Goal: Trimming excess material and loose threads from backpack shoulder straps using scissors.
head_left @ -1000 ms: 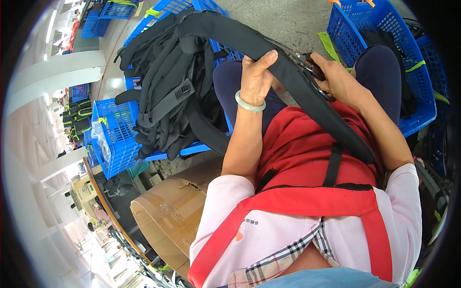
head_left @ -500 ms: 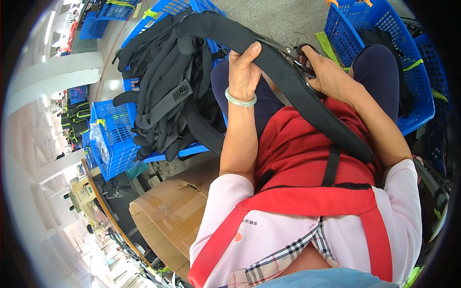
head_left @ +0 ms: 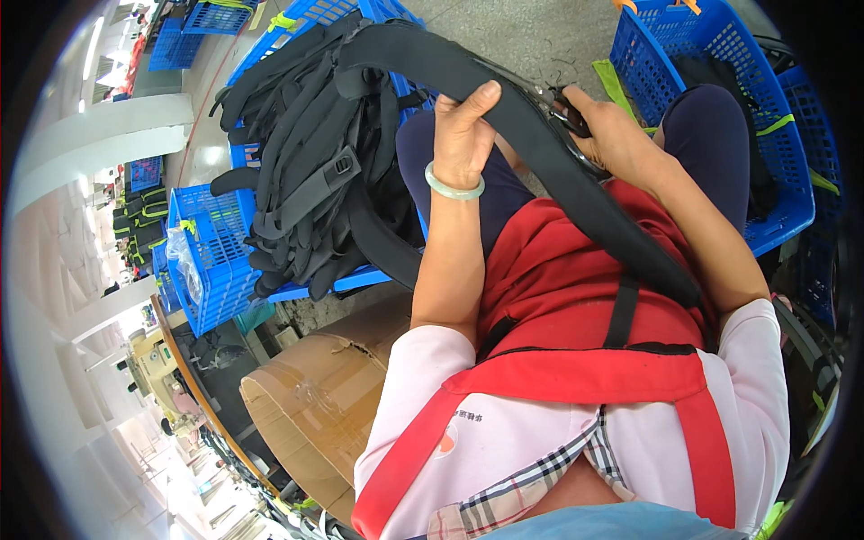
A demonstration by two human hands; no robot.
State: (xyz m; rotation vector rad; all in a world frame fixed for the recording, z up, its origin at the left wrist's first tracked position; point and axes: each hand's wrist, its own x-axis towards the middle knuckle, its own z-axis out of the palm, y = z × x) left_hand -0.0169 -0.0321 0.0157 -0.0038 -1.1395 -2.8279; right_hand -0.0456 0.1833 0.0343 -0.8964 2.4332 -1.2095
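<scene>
A long, curved black padded strap (head_left: pixel 571 175) stretches from the pile on my left across my lap, its near end lying on my red apron (head_left: pixel 576 310). My left hand (head_left: pixel 463 135) is closed on its middle, thumb on top and the other fingers behind it. In my right hand (head_left: pixel 621 139) is a pair of dark-handled scissors (head_left: pixel 569 117), fingers wrapped round the handles. The scissor blades lie along the strap's far right edge, partly hidden by it, so whether they are apart cannot be seen.
Many similar black straps (head_left: pixel 301 162) are heaped on a blue crate at left. Another blue crate (head_left: pixel 783 211) with dark pieces stands by my right knee. A cardboard box (head_left: pixel 315 387) sits at lower left, beside a smaller blue crate (head_left: pixel 216 261).
My left hand has shifted slightly right along with the strap. The scissors have turned a little in my right hand, and their blades show less beyond the strap's edge.
</scene>
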